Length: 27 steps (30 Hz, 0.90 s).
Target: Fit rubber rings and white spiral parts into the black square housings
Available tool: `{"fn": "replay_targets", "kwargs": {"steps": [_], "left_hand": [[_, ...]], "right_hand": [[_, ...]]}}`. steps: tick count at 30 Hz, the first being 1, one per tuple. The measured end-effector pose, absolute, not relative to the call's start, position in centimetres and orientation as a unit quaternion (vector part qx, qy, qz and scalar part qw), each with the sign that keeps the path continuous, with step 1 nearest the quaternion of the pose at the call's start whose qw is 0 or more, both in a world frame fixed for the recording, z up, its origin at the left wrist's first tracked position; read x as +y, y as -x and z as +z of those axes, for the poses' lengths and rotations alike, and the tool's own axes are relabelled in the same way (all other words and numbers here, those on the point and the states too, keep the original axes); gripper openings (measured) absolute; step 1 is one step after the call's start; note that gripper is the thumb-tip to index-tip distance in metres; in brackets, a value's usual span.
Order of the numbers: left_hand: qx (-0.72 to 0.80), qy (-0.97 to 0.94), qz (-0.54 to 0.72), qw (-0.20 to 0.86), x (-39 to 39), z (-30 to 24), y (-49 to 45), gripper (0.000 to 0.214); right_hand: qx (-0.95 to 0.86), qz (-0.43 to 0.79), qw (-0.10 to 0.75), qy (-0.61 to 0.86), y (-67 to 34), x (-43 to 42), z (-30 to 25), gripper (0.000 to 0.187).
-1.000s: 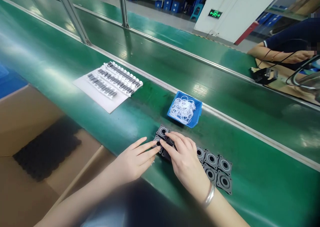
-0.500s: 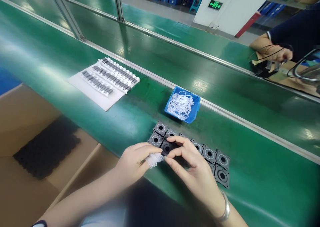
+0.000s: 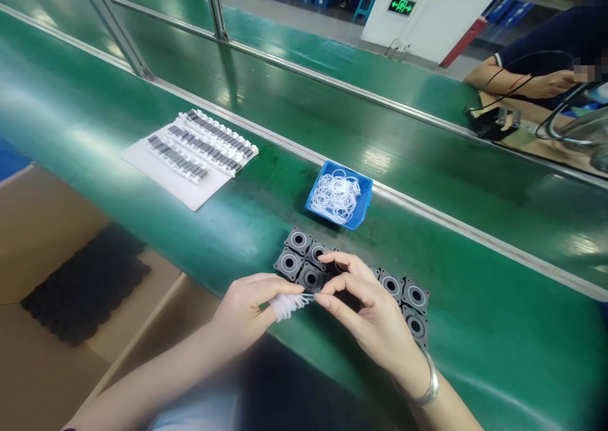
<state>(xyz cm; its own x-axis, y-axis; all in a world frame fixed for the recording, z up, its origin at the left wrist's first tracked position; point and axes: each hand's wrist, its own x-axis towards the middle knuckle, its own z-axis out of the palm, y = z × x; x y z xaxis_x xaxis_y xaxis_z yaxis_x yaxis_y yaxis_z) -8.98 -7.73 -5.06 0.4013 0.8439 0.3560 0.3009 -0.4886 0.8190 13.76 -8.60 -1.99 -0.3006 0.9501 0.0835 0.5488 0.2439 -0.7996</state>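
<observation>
A bunch of white rubber rings (image 3: 286,305) sits around the fingers of my left hand (image 3: 251,301), whose thumb presses over them. My right hand (image 3: 365,298) pinches one ring between thumb and index finger and draws it out from the bunch. Beneath and behind both hands, square black plates (image 3: 311,277) with round centre holes lie in two rows on the green bench. Pale rings show around the holes of several plates, such as the far-left one (image 3: 299,239). My right hand hides the middle of the rows.
Beyond the plates stands a blue bin (image 3: 365,206) of loose white rings. A white board (image 3: 161,184) with rows of grey-and-white parts lies to the left. At lower left a cardboard box (image 3: 142,336) holds dark parts (image 3: 85,285). Across the bench is a person's arm (image 3: 522,85).
My right hand has pulled a ring slightly away from the bunch on my left hand, stretching it. The view has shifted a little. The other person's hand has moved off the dark device.
</observation>
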Motion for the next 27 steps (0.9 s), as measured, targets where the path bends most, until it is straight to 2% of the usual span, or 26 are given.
{"fn": "replay_targets", "kwargs": {"steps": [3, 8, 13, 19, 22, 24, 27], "left_hand": [[0.37, -0.786, 0.396, 0.296, -7.6, -5.4, 9.6, 0.019], [0.241, -0.891, 0.358, 0.138, -7.5, -6.1, 9.2, 0.019], [0.199, -0.923, 0.321, 0.068, -7.6, -6.5, 8.0, 0.019], [0.203, -0.927, 0.312, 0.054, -7.5, -6.9, 8.0, 0.017], [0.203, -0.925, 0.315, 0.062, -7.5, -6.7, 8.1, 0.018], [0.216, -0.916, 0.329, 0.083, -7.6, -6.4, 8.0, 0.02], [0.274, -0.882, 0.357, 0.141, -7.7, -5.5, 7.7, 0.021]], "right_hand": [[-0.728, 0.289, 0.306, 0.541, -13.9, -8.3, -2.5, 0.011], [-0.781, 0.16, 0.272, 0.539, -13.4, -7.6, -3.6, 0.007], [-0.794, 0.097, 0.257, 0.542, -13.1, -7.6, -3.9, 0.005], [-0.83, 0.079, 0.215, 0.509, -13.6, -8.9, -4.0, 0.033], [-0.838, 0.073, 0.196, 0.505, -14.1, -9.3, -3.6, 0.036], [-0.824, 0.078, 0.225, 0.515, -14.5, -9.3, -2.9, 0.036], [-0.784, 0.133, 0.286, 0.534, -14.9, -9.6, -1.5, 0.025]]}}
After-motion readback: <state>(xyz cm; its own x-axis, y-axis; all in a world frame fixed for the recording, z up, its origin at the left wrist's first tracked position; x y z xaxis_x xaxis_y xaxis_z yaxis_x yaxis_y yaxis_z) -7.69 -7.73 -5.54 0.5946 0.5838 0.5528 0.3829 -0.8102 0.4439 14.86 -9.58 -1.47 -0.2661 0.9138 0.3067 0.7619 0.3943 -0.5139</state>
